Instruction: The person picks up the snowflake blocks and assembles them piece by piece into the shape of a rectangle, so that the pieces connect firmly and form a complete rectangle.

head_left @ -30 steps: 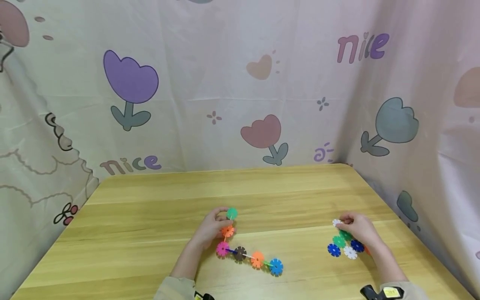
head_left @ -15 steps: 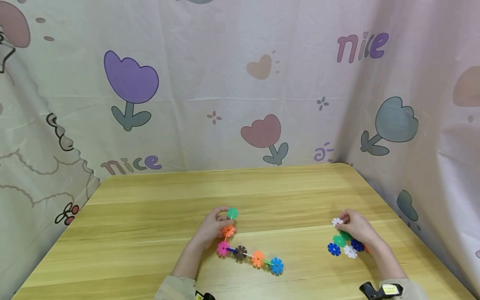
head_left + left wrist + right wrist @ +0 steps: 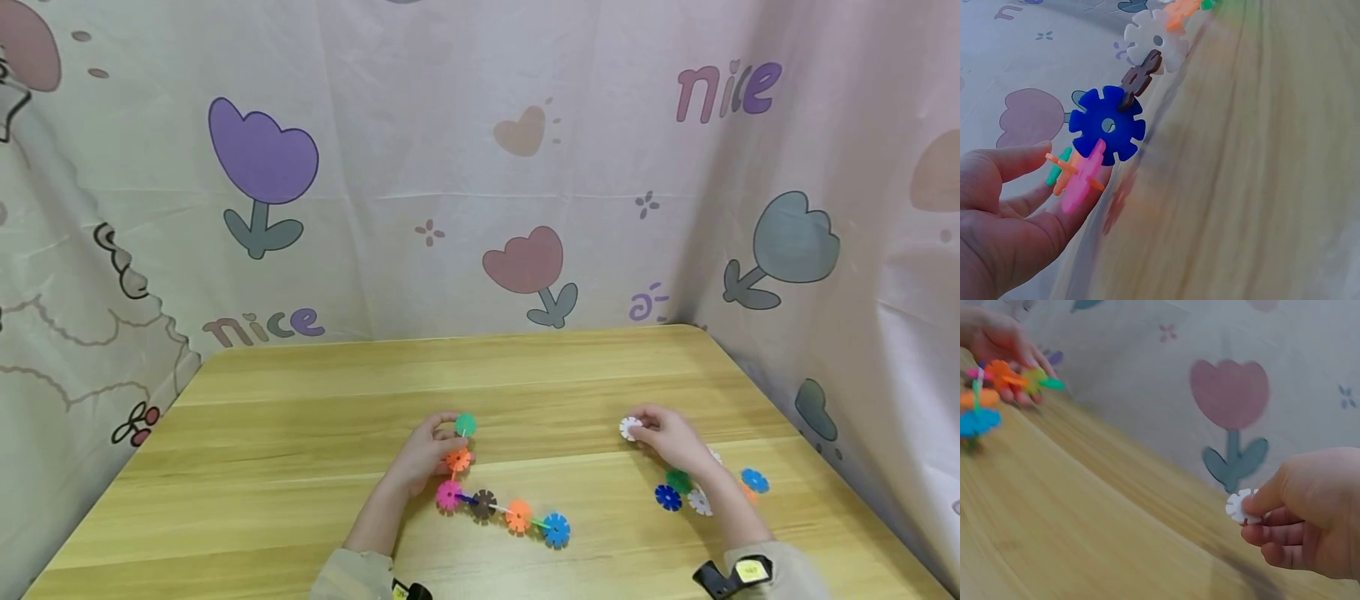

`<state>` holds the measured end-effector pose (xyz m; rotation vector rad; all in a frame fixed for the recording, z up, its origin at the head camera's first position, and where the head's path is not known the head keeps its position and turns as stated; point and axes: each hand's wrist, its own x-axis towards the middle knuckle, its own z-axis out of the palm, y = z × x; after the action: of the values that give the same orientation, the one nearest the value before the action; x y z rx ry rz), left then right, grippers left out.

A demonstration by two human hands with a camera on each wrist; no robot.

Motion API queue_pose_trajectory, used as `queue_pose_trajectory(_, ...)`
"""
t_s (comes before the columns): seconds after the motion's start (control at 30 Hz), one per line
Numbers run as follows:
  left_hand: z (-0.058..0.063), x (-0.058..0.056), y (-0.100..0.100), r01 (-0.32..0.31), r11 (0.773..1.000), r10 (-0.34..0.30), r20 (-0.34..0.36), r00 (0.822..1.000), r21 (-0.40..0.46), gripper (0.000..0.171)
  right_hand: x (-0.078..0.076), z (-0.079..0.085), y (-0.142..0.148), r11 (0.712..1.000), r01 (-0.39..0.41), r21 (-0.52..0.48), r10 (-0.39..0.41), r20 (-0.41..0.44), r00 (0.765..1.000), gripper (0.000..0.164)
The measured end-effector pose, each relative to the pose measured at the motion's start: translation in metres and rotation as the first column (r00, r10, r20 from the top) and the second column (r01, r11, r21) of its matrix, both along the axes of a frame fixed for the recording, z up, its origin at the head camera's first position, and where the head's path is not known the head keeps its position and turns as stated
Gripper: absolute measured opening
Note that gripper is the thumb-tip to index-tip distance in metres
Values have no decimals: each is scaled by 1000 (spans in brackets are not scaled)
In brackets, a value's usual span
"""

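Note:
My left hand (image 3: 422,454) grips one end of a bent chain of slotted plastic snowflake discs near an orange disc (image 3: 458,460). A green disc (image 3: 466,424) tops that end, and a pink disc (image 3: 449,495) sits at the bend. From there the chain runs right past a brown disc (image 3: 483,504) to a light blue disc (image 3: 557,530). Close up in the left wrist view, a dark blue disc (image 3: 1108,126) joins the pink and brown ones. Between thumb and fingers my right hand (image 3: 670,435) pinches a loose white disc (image 3: 628,428), raised above the table in the right wrist view.
Loose discs lie on the wooden table (image 3: 300,467) around the right forearm: dark blue (image 3: 668,497), green (image 3: 678,480), white (image 3: 698,502) and light blue (image 3: 755,480) among them. The forearm hides part of this group. A printed curtain (image 3: 420,167) hangs behind the table.
The right hand has moved left and away from the loose discs, carrying the white disc. A light blue disc behind the forearm has come into view. The left hand stays in place.

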<state>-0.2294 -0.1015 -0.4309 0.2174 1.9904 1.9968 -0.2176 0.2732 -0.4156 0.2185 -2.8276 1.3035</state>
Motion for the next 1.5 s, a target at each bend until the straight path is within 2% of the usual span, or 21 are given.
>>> queue_pose_trajectory(0.13,0,0,1,0,1000,-1,11,1000,11,43,-3,5,-24,989,-61,-138,68,48,997,23)
queue_pose_trajectory(0.3,-1,0,3,-16,1000,16,16,1000,10,41,-8,7,-58,967,-114,-227,133,70,989,24)
queue_pose_trajectory(0.5,-1,0,6,-15,1000,15,7,1000,22,41,-16,3,-98,942,-131,-308,164,81,983,20)
queue_pose_trajectory(0.67,-2,0,7,11,999,-11,4,1000,32,42,-19,0,-125,928,-169,-332,208,84,975,19)
queue_pose_trajectory(0.83,-4,-1,9,1,1000,-1,3,1000,23,43,-21,2,-146,919,-183,-348,222,75,972,17)
queue_pose_trajectory(1.03,-3,0,9,5,1000,-5,6,1000,21,46,-26,5,-165,925,-173,-337,208,69,976,14)
queue_pose_trajectory(1.3,-4,1,7,19,1000,-19,-4,1000,1,47,-32,-9,-177,926,-149,-348,180,58,982,16)
queue_pose_trajectory(1.5,-4,2,7,1,1000,-1,12,1000,1,46,-31,-12,-178,916,-145,-374,191,90,977,19)
